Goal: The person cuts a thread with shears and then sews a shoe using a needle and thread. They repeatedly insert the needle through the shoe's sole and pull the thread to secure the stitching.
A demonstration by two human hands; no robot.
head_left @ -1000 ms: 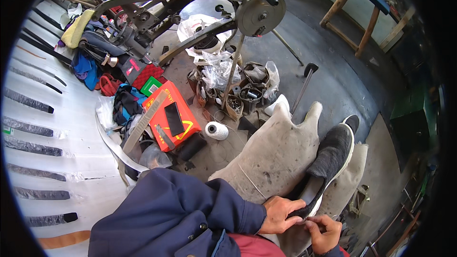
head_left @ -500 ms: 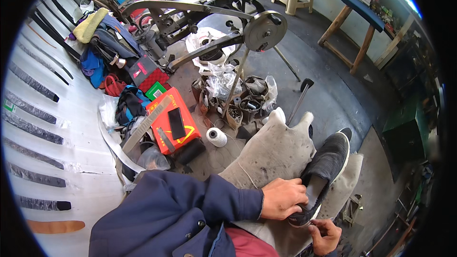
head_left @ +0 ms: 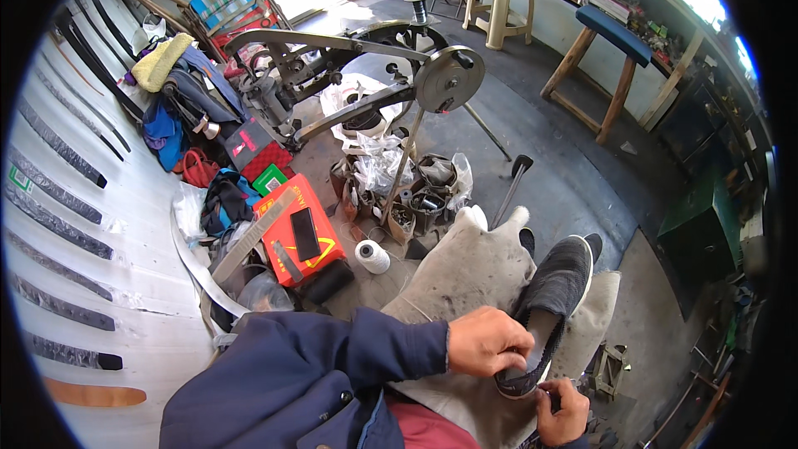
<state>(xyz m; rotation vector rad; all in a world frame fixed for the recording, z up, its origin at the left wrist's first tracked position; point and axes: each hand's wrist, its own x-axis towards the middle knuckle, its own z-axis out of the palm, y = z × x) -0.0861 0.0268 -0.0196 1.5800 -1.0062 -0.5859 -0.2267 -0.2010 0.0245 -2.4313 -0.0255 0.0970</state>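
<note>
A dark grey slip-on shoe (head_left: 559,276) with a white sole edge lies across my lap, on a stained pale cloth (head_left: 465,262), its toe pointing away from me. My left hand (head_left: 490,341) reaches in from the left, its fingers closed on the heel rim and partly inside the opening. Just below the heel is my right hand (head_left: 563,413), with fingers curled and thumb and fingertip pressed together against the heel edge. What that pinch holds is too small to make out. Part of a second dark shoe (head_left: 593,244) shows behind the toe.
Ahead stands a metal hand-cranked machine with a round wheel (head_left: 449,79). A white thread spool (head_left: 371,257) and a red box (head_left: 291,208) bearing a phone (head_left: 305,234) are left of my lap. A blue-topped stool (head_left: 615,32) stands far right.
The view has shifted slightly, so the surroundings sit a little differently. My left fingers have moved a bit further into the shoe's heel opening; my right hand stays at the heel edge.
</note>
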